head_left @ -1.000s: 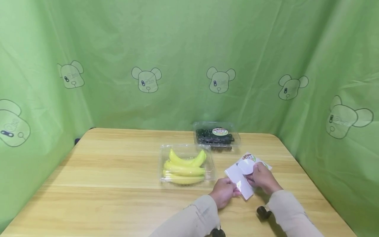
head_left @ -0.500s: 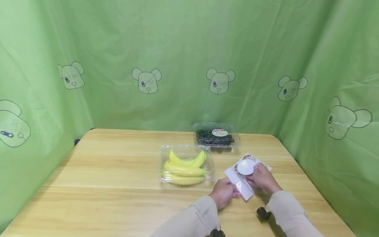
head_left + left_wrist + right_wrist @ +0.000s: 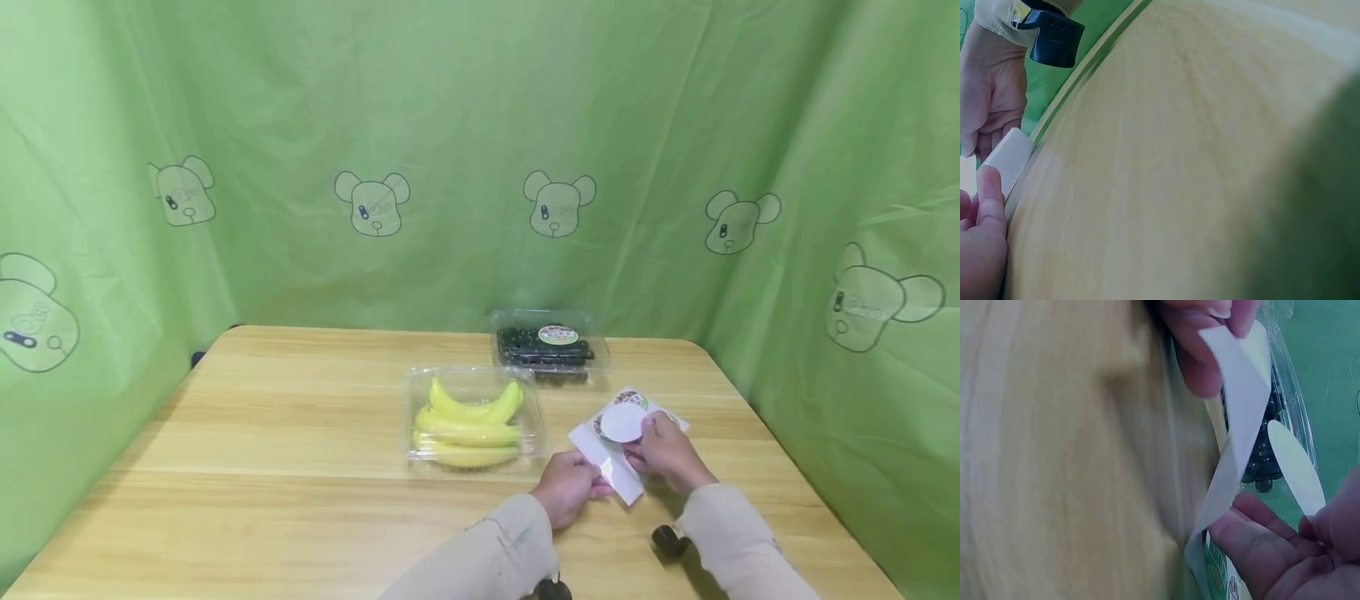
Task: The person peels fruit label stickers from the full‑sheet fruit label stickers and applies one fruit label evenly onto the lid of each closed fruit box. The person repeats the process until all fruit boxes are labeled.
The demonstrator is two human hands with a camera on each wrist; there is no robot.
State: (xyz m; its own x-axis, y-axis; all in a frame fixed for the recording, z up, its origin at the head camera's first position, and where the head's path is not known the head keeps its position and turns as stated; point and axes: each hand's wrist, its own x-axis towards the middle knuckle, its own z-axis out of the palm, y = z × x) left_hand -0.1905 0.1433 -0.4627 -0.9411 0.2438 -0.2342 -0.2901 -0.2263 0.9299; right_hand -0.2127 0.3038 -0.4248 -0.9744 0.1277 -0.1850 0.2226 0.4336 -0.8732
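Observation:
My left hand (image 3: 562, 490) pinches the near corner of a white sticker sheet (image 3: 600, 454), thumb on top. The sheet bears round, colourful printed labels, and in the right wrist view it bends and twists. My right hand (image 3: 670, 454) pinches the edge of a round sticker (image 3: 1296, 465) between thumb and finger. Its plain white back faces up, and it stands apart from the sheet in the right wrist view. The other right fingers lie against the sheet. Part of a printed label shows beside the sticker in the head view.
Left of the hands stands a clear plastic box (image 3: 536, 421) with yellow bananas (image 3: 465, 432). Behind it is another clear box (image 3: 600, 354) of dark grapes (image 3: 517, 343), with a round label (image 3: 558, 334) on its lid. Green curtains (image 3: 465, 100) surround the wooden table (image 3: 262, 433).
The round sticker has tilted and shifted slightly in my right fingers, baring more of a printed label on the sheet. Both hands stay nearly in place.

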